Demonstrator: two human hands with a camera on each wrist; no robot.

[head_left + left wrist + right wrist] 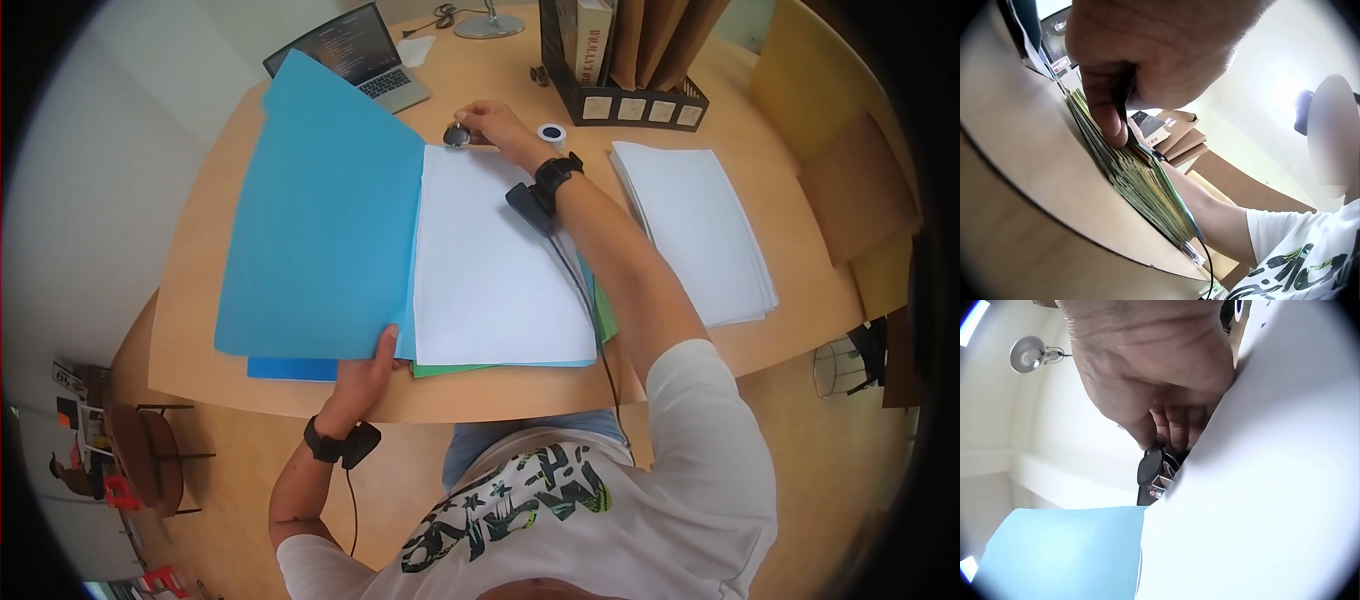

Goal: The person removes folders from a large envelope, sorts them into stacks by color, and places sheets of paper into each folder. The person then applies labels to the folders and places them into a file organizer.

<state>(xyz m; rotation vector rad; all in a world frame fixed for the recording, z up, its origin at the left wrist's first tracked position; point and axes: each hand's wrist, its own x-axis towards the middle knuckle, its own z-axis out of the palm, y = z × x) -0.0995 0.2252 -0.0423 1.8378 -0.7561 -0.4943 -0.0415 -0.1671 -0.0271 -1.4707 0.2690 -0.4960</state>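
Observation:
A light blue folder (325, 215) lies spread on the desk, its cover tilted up to the left. White paper (500, 270) lies in its right half. My left hand (366, 385) pinches the cover's lower edge near the fold, and the left wrist view shows its thumb (1110, 125) against the dark edge. At the paper's top edge, my right hand (497, 130) holds a staple remover (457, 135) between thumb and fingers. Its black oval pad and folded metal jaws show in the right wrist view, right at the paper's edge. Palm and paper partly hide the fingertips.
Green folders (455, 369) and a darker blue folder (290, 369) lie underneath. A paper stack (695, 230) sits to the right. Behind are a laptop (385, 85), a tape roll (551, 133), a lamp base (488, 26) and a black file holder (640, 108). A cable trails from the right wrist.

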